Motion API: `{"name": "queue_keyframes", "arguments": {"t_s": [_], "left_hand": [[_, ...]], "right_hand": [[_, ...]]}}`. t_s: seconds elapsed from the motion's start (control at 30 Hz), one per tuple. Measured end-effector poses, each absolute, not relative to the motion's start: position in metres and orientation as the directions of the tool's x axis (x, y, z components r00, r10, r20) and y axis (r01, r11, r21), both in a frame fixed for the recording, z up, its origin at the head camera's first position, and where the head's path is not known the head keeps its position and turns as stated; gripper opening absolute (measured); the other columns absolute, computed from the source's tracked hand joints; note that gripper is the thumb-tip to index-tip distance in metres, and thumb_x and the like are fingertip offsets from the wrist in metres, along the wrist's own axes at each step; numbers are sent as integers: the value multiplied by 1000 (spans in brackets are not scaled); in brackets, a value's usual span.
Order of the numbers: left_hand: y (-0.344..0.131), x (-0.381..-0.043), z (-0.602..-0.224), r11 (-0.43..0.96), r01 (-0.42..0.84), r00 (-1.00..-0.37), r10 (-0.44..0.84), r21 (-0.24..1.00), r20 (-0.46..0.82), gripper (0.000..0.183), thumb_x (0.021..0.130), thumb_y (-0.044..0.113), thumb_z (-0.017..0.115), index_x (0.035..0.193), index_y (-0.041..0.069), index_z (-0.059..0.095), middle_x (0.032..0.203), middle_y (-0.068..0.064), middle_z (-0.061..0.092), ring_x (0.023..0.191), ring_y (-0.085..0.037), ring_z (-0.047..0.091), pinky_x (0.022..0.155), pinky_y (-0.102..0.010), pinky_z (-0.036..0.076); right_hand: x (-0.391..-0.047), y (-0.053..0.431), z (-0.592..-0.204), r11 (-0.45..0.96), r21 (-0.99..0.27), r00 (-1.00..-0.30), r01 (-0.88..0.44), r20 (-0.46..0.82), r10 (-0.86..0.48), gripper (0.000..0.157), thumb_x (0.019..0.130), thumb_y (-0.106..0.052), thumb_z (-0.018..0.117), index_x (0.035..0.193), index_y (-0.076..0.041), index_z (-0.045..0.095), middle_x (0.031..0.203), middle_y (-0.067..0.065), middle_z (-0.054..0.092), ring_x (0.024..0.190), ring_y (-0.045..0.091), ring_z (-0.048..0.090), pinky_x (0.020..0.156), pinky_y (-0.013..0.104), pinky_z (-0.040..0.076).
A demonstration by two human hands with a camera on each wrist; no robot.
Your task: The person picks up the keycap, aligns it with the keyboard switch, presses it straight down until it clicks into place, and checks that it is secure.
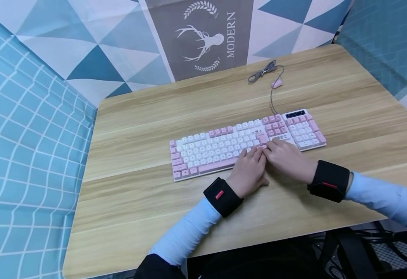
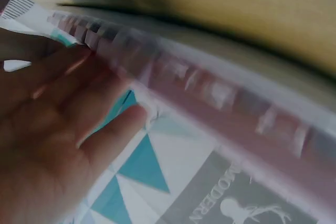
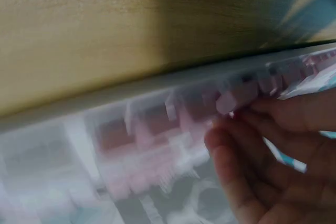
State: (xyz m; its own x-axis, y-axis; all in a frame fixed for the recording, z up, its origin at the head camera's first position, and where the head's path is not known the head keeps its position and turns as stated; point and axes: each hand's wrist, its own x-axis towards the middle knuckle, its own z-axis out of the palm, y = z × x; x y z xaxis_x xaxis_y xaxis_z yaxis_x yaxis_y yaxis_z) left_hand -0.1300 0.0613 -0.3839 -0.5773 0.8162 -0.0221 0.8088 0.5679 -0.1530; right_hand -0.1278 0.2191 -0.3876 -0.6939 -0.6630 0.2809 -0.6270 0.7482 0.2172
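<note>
A white and pink keyboard (image 1: 217, 144) lies slightly slanted on the wooden table. My left hand (image 1: 248, 172) reaches over its front edge, fairly straight fingers touching the keys right of the pink space bar. Close beside it, my right hand (image 1: 288, 157) bends its fingers down at the same spot. In the right wrist view the right hand's fingers (image 3: 239, 163) and thumb close in at a pink keycap (image 3: 237, 98) in the front row. The left wrist view has the left fingers (image 2: 79, 90) against the keyboard; their tips are partly hidden and blurred.
The keyboard's grey cable (image 1: 271, 99) runs to the back, with a bundled coil (image 1: 263, 72) and a pink plug cover (image 1: 277, 83). A patterned cloth (image 1: 119, 42) hangs behind the table (image 1: 137, 217). Black straps (image 1: 223, 197) are round both wrists.
</note>
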Motion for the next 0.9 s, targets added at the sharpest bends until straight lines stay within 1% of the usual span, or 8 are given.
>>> {"name": "queue_keyframes", "arguments": {"t_s": [0.3,0.43,0.53,0.6,0.7,0.77,0.8,0.9], "left_hand": [[61,-132,-386,579,805,-580,814,-127,31,68,77,56,55,122,5,50,128,-8,51,118,-22,40,98,-42,40],[53,-135,-384,583,812,-583,812,1,32,68,79,51,56,130,7,42,133,-9,48,121,-22,37,101,-45,36],[31,-136,-377,600,792,-609,790,111,74,72,80,47,57,135,7,34,136,-14,44,122,-25,36,101,-48,35],[6,-134,-370,633,756,-654,745,167,135,73,78,45,60,135,5,35,134,-20,44,120,-29,37,98,-49,38],[-39,-130,-363,730,651,-759,621,206,198,71,76,38,66,132,3,39,129,-27,46,115,-35,41,91,-51,43],[-74,-126,-360,822,525,-850,491,221,194,70,74,33,69,131,3,41,126,-29,47,111,-38,43,83,-53,48],[-89,-125,-359,862,458,-887,426,217,178,70,74,31,69,130,1,41,124,-30,48,108,-39,44,79,-53,49],[-123,-123,-361,943,258,-965,241,210,104,76,71,30,72,130,-4,39,113,-30,53,96,-38,50,65,-49,52]], "right_hand": [[-130,219,-381,775,94,-744,-625,229,-628,16,69,-5,65,81,6,64,73,16,60,66,25,51,54,37,51],[-137,226,-373,796,-46,-787,-603,198,-584,13,71,-6,61,81,0,66,72,12,60,65,24,53,54,40,51],[-155,239,-364,815,-121,-817,-566,213,-536,11,72,-6,61,79,-3,68,72,10,61,61,21,54,51,38,50],[-173,251,-357,844,-144,-851,-517,191,-489,10,74,-8,62,80,-3,68,72,11,62,58,19,53,47,35,49],[-206,274,-347,894,-179,-912,-410,103,-397,16,78,-9,59,87,1,67,80,19,65,63,24,56,53,39,51],[-233,287,-344,921,-180,-937,-345,21,-348,25,81,-11,54,96,6,64,91,26,64,72,33,58,61,47,52],[-246,293,-344,931,-186,-946,-313,-28,-324,30,83,-13,51,102,8,61,101,30,62,83,37,57,69,51,50],[-280,306,-348,953,-211,-951,-218,-175,-256,46,86,-19,43,122,9,47,120,36,48,101,44,48,84,58,42]]}}
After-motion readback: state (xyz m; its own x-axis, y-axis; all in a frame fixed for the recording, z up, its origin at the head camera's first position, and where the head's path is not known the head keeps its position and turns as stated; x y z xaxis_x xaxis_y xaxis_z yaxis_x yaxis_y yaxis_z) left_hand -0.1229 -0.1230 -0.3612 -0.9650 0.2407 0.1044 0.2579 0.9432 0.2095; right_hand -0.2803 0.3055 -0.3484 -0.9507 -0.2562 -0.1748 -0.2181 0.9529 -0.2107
